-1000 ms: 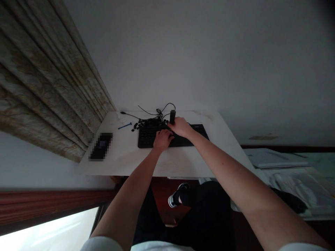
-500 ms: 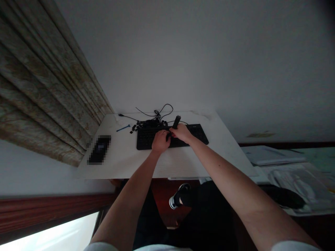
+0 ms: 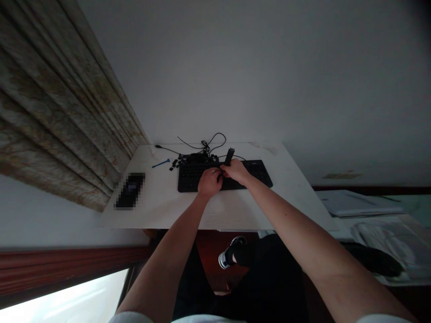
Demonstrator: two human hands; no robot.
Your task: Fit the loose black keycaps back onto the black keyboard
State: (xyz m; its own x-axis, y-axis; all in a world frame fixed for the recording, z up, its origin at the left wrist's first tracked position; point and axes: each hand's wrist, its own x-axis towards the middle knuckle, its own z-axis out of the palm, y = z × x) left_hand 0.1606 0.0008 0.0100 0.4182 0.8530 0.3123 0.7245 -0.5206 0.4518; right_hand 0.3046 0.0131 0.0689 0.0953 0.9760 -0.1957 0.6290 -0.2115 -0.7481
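A black keyboard (image 3: 188,183) lies on the white table, partly covered by both hands. My right hand (image 3: 235,171) is closed round a slim black brush-like tool (image 3: 229,155), which tilts up and away with its ragged end on top; its lower end is hidden by my fingers. Close against it, my left hand (image 3: 209,181) rests over the middle of the keyboard with its fingers curled in. Something dark shows between its thumb and fingers, too small to name. Behind the keyboard's left part lies a heap of loose black keycaps (image 3: 195,158).
A black cable (image 3: 218,133) loops behind the keycaps. To their left lies a thin blue tool (image 3: 160,163). A blurred-out dark phone-like object (image 3: 130,190) sits at the table's left side, near the curtain (image 3: 67,98). Papers (image 3: 357,202) lie at the right.
The whole view has shifted slightly, so everything on the table appears a little further right. Both hands keep their places over the keyboard, the right one still holding the brush-like tool.
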